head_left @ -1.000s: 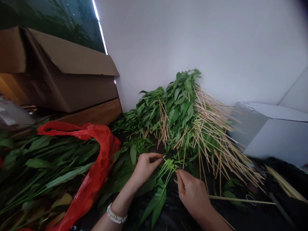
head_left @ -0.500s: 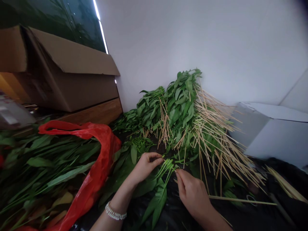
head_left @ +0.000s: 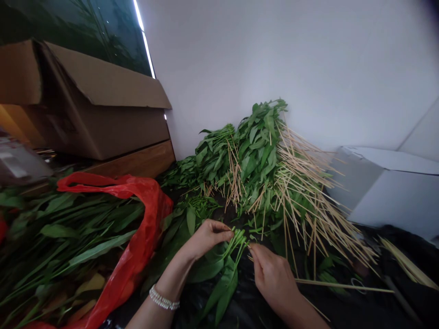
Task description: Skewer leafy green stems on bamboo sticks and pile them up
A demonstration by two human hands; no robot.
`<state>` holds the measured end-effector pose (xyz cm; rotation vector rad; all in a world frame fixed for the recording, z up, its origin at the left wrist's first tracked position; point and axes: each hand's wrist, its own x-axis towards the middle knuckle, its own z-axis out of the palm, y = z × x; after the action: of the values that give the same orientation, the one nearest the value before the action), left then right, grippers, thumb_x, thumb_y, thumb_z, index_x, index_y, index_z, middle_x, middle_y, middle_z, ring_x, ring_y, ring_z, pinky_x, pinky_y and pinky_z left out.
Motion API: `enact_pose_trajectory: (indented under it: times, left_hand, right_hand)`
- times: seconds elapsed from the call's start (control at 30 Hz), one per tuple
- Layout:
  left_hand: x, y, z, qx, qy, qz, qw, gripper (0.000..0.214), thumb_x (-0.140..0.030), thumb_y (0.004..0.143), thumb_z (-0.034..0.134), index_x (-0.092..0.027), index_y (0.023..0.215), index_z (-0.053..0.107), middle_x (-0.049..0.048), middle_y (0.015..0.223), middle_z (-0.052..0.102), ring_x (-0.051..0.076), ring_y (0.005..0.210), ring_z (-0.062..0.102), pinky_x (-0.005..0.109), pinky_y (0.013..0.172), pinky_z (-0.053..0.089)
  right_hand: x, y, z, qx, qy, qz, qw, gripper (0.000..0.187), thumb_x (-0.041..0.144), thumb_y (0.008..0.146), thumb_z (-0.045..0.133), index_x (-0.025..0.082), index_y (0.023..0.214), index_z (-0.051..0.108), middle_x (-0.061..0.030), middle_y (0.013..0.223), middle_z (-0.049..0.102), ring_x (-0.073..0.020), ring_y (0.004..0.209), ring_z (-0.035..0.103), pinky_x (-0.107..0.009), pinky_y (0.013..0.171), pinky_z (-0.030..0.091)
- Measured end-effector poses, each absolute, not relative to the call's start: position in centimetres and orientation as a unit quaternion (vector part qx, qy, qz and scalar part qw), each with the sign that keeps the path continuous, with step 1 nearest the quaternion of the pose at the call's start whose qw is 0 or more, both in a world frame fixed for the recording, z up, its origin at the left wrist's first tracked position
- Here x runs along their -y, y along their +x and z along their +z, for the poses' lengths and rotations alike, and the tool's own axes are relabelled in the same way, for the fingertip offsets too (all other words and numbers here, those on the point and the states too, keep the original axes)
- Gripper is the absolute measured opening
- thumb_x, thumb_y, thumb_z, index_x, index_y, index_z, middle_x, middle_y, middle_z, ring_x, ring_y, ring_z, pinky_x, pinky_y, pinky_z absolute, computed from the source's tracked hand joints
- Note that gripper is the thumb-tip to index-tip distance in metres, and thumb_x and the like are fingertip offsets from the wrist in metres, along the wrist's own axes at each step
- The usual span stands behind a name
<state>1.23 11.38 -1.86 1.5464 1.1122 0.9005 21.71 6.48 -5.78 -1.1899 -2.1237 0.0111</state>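
Pinching the green stems [head_left: 239,241] near their tips, the left hand [head_left: 207,238] has shifted in from just beside them 1 second ago. Right hand [head_left: 272,273] is pinched too, can't tell on what; stems sit between the 2, leaves [head_left: 226,283] drooping below.

The bare left hand [head_left: 210,238] is extended toward one o'clock, its thumb and forefinger pinched together; the bare right hand [head_left: 274,274] is angled toward ten o'clock, fingers curled.
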Motion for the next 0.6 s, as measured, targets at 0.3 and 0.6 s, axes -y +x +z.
enact_pose_trajectory:
  times: [0.3, 0.6]
  left_hand:
    - [-11.13, 1.55, -1.40, -0.441, 0.641, 0.368, 0.510, 0.023, -0.037, 0.072, 0.069, -0.015, 0.069, 0.073, 0.0011, 0.062, 0.068, 0.013, 0.061, 0.058, 0.022, 0.064, 0.043]
    - [-10.79, 2.04, -1.81, -0.422, 0.649, 0.342, 0.533, 0.027, -0.040, 0.073, 0.068, -0.014, 0.077, 0.074, 0.0027, 0.069, 0.070, 0.013, 0.063, 0.059, 0.022, 0.064, 0.045]
  right_hand:
    - [-6.48, 21.76, -6.26, 0.817, -0.469, 0.030, 0.335, 0.029, 0.010, 0.089, 0.031, 0.018, 0.098, 0.057, -0.0046, 0.087, 0.067, -0.0165, 0.085, 0.065, -0.024, 0.075, 0.045]
    - [-6.37, 21.34, -5.80, 0.815, -0.465, 0.034, 0.345, 0.026, 0.011, 0.090, 0.031, 0.020, 0.088, 0.055, -0.0019, 0.077, 0.064, -0.0147, 0.074, 0.064, -0.023, 0.065, 0.041]
